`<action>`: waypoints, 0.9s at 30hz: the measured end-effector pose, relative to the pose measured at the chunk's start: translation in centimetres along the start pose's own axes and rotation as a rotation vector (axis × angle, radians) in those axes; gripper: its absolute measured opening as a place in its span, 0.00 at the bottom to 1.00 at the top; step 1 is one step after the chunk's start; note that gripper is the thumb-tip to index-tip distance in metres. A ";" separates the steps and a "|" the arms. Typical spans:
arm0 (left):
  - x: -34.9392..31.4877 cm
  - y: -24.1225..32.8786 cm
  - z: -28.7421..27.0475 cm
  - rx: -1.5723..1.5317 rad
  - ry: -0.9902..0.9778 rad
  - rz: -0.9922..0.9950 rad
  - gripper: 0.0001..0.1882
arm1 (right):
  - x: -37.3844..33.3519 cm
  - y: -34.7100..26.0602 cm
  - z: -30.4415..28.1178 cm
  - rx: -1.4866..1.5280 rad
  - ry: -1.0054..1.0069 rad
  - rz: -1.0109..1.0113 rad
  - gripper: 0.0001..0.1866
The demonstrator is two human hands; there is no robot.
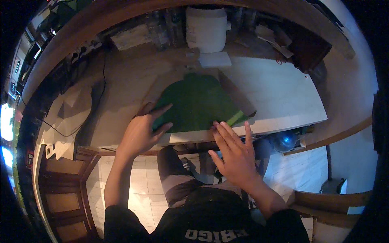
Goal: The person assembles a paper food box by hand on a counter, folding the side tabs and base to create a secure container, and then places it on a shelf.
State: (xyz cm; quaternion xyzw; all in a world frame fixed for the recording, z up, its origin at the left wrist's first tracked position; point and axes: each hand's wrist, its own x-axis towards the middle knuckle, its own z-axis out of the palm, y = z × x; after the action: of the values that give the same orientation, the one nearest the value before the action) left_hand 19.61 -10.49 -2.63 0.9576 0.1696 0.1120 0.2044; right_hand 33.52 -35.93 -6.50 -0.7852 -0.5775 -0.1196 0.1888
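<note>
so the green sheet (192, 103) is lying along the front edge of the desk (289, 91). left hand (141, 131) is resting open on its left side, right hand (236, 157) is touching its lower right, fingers unclenched too.

I can see a black shirt (202, 210), pale block letters (200, 235) across the front, 2 short sleeves (125, 222), bare forearms (120, 178), dark trousers (174, 178).

1 sheet (190, 101), dark green, flat on desk (287, 91) along near edge; far outline rounded; lighter green at near-right corner.
</note>
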 end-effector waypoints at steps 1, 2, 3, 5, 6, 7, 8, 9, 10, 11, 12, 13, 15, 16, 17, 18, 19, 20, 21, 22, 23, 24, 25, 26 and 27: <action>0.1 0.0 0.0 -0.007 -0.007 -0.005 0.31 | -0.1 -0.2 0.0 -0.012 0.008 0.007 0.29; 0.1 0.1 0.0 -0.013 -0.015 -0.011 0.31 | 0.0 -0.5 0.2 -0.022 0.015 0.013 0.29; 0.2 0.1 0.1 -0.018 -0.023 -0.019 0.31 | 0.0 -0.8 0.4 -0.031 0.023 0.019 0.29; 0.4 0.5 -0.3 -0.028 -0.043 -0.026 0.31 | 0.5 -1.7 0.5 -0.037 0.018 0.016 0.29; 0.5 0.7 -0.5 -0.033 -0.053 -0.030 0.31 | 0.8 -2.1 0.7 -0.040 0.014 0.014 0.29; 0.5 0.7 -0.5 -0.039 -0.044 -0.030 0.31 | 1.3 -2.4 1.0 -0.020 0.012 0.002 0.29; 0.5 0.7 -0.4 -0.045 -0.035 -0.029 0.30 | 1.9 -2.7 1.3 0.000 0.009 -0.010 0.30; 0.4 0.5 -0.3 -0.053 -0.027 -0.028 0.30 | 2.4 -2.7 1.6 0.019 0.006 -0.022 0.30; 0.3 0.0 0.0 -0.046 0.025 0.022 0.29 | 3.0 -2.8 1.9 0.029 0.008 -0.030 0.31; 0.3 -0.7 0.5 -0.040 0.077 0.074 0.29 | 3.4 -2.7 2.1 0.036 0.012 -0.038 0.32; 0.2 -1.2 1.0 -0.034 0.130 0.128 0.28 | 3.7 -2.7 2.0 0.043 0.015 -0.046 0.33; -0.4 -1.6 1.2 -0.023 0.124 0.061 0.26 | 3.8 -2.7 1.8 0.114 0.036 -0.049 0.33; -1.9 -2.3 1.8 -0.008 0.113 -0.068 0.23 | 3.5 -2.3 1.4 0.250 0.077 -0.055 0.32; -2.6 -1.9 1.6 -0.066 0.205 -0.026 0.22 | 3.0 -2.3 1.1 0.318 0.099 -0.048 0.32; -3.1 -0.6 1.7 -0.133 0.293 0.017 0.21 | 1.7 -2.3 0.5 0.381 0.114 -0.039 0.33; -3.5 0.7 1.9 -0.199 0.380 0.061 0.20 | 0.6 -2.3 -0.1 0.444 0.128 -0.030 0.33; -4.3 1.8 2.4 -0.177 0.448 0.060 0.20 | -0.5 -2.2 -0.6 0.510 0.148 -0.022 0.32; -4.8 3.0 2.9 -0.142 0.425 0.082 0.21 | -1.4 -2.0 -1.1 0.531 0.199 -0.004 0.33; -5.3 4.2 3.1 -0.106 0.402 0.104 0.21 | -2.3 -1.8 -1.5 0.551 0.250 0.014 0.33; -6.1 5.5 3.4 -0.059 0.381 0.117 0.22 | -3.1 -1.6 -1.8 0.584 0.302 0.025 0.33; -7.1 6.3 4.1 -0.168 0.238 0.168 0.22 | -3.9 -1.4 -1.6 0.635 0.400 0.042 0.36; -7.7 7.2 4.7 -0.278 0.096 0.219 0.22 | -4.3 -1.3 -1.6 0.637 0.545 0.044 0.38; -7.1 9.3 3.9 -0.271 -0.015 0.380 0.24 | -4.7 -1.2 -2.0 0.625 0.693 0.045 0.39; -6.6 10.9 2.7 -0.254 -0.124 0.546 0.27 | -4.9 -1.1 -2.6 0.611 0.849 0.042 0.40; -6.6 11.1 2.5 -0.249 -0.115 0.624 0.28 | -5.4 -1.0 -3.3 0.536 0.869 0.010 0.40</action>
State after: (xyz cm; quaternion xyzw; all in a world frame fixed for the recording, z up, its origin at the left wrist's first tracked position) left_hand 17.33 -23.37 -1.03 0.9357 -0.1586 0.1349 0.2847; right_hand 31.06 -41.78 -5.55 -0.5896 -0.4523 -0.2819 0.6069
